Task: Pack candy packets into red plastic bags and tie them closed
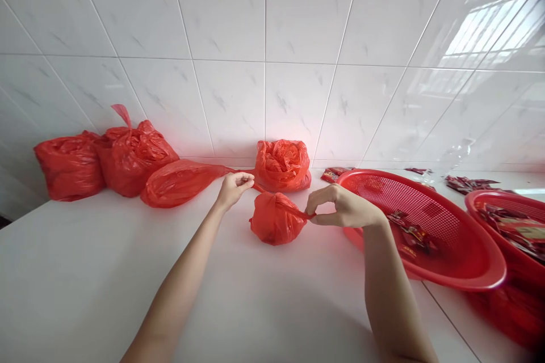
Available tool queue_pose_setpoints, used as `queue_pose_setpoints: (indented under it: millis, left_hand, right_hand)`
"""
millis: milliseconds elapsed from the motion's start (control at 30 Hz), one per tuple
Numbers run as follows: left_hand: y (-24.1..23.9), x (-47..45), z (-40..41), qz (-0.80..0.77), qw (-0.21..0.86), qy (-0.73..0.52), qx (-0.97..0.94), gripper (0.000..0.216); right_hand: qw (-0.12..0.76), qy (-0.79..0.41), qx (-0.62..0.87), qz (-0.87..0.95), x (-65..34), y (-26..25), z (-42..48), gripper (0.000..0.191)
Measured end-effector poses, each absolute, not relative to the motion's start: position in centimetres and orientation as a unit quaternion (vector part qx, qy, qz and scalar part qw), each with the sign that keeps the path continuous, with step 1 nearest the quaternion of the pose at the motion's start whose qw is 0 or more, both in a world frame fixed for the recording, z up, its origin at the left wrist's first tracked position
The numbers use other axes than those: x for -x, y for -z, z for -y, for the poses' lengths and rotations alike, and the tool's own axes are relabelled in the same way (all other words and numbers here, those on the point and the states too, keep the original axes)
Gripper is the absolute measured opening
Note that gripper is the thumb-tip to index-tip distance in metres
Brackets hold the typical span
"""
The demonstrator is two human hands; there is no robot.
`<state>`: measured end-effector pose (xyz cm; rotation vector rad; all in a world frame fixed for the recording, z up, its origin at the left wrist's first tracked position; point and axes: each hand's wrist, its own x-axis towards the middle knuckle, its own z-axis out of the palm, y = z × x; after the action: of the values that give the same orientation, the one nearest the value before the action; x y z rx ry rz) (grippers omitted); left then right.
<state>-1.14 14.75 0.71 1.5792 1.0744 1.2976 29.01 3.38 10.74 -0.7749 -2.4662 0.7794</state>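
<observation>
A small, filled red plastic bag [277,222] rests on the white table between my hands, its top gathered together. My right hand [340,207] pinches a twisted end of it on the right side, thumb against fingers. On the other side, my left hand [234,188] is closed in a pinch, with a strip of red plastic running from its fingertips toward the bag's top. Just behind stands another full red bag [283,164], close to the wall. A loose, puffed red bag [183,181] lies left of my left hand, its narrow end passing behind the fingers.
Two stuffed red bags [70,165] stand at the far left. A large red colander [451,227] tilts at the right, holding several small packets [411,232]. Beyond it is a second red basket [511,221] of packets. More packets [470,183] lie along the tiled wall [230,102].
</observation>
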Motion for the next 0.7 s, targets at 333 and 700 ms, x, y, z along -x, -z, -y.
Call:
queue_pose_setpoints:
  millis: [333, 700]
  left_hand:
    - [-3.5, 0.2, -13.2, -0.418, 0.360, -0.547, -0.629, 0.030]
    - [-9.9, -5.5, -6.0, -0.278, 0.286, -0.435, -0.807, 0.023]
  right_hand:
    - [0.404, -0.417, 0.329, 0.745, -29.7, -10.6, -3.4, 0.016]
    - [0.557, -0.424, 0.320, 0.638, -24.1, -9.7, -3.8, 0.027]
